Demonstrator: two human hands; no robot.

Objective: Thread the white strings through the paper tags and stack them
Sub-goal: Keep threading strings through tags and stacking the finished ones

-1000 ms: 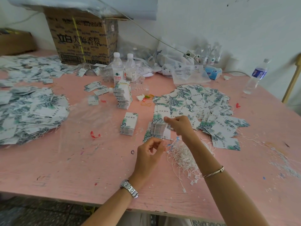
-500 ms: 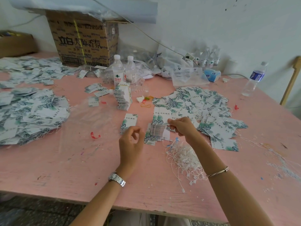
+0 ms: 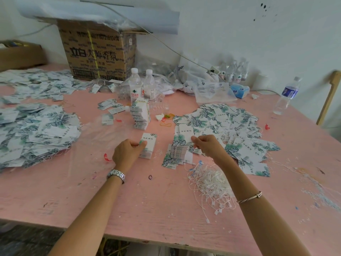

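Left hand point(image 3: 127, 154) fingers grip the small tag stack point(image 3: 150, 145), right hand point(image 3: 206, 145) fingers pinch a tag point(image 3: 186, 134), bottles point(image 3: 135, 85) beyond.

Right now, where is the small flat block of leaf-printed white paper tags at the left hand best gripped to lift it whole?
Grip the small flat block of leaf-printed white paper tags across its two long edges, low down, probably from above. It lies flat, long axis pointing away, and its layers look loose; the left hand holds its left edge.

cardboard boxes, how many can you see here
2: a large printed box at the back against the wall, and a plain box at the far left, cut off by the frame edge. More may be out of view.
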